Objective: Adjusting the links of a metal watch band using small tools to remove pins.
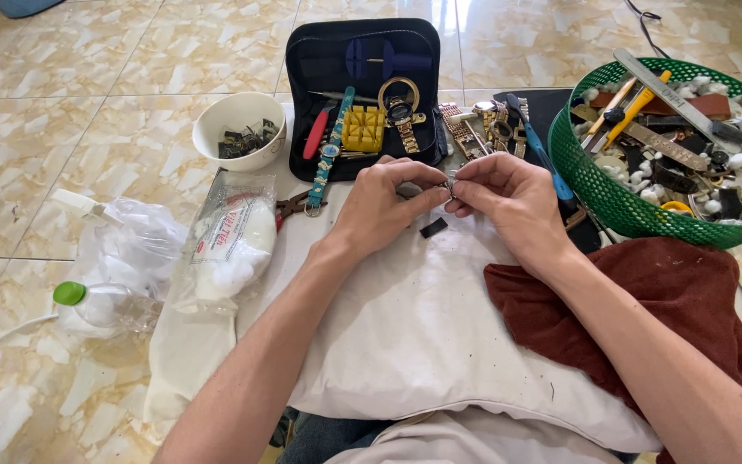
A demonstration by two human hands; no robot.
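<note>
1. Fingers of the left hand [381, 206] and of the right hand [508, 199] are brought together, thumb and forefinger tips pinched shut on a small metal part [449, 186] held between the two hands; the other fingers are curled loosely.
2. The small metal part is held in the air just above a white cushion [405, 335], directly at the fingertips. Too little of it is shown to say what it is.
3. Its long axis appears to run across from one hand to the other, roughly left to right, though most of it is hidden by the fingertips and which end leads cannot be told.
4. As a judgement, the work is taken to be under way: the part is gripped and being handled, and nothing visibly finished is seen set aside.
5. Just below the fingertips a small dark piece [433, 228] is laid on the cushion, apart from the hands.
6. Beyond the fingers an open black tool case [362, 60] is spread with a yellow block [363, 127] and a gold watch [401, 110]; to the left of it a white bowl [238, 116] is set.
7. Beyond and to the right of the right hand a green mesh basket [611, 193] of tools and parts is placed, with a blue-handled tool [544, 155] beside it.
</note>
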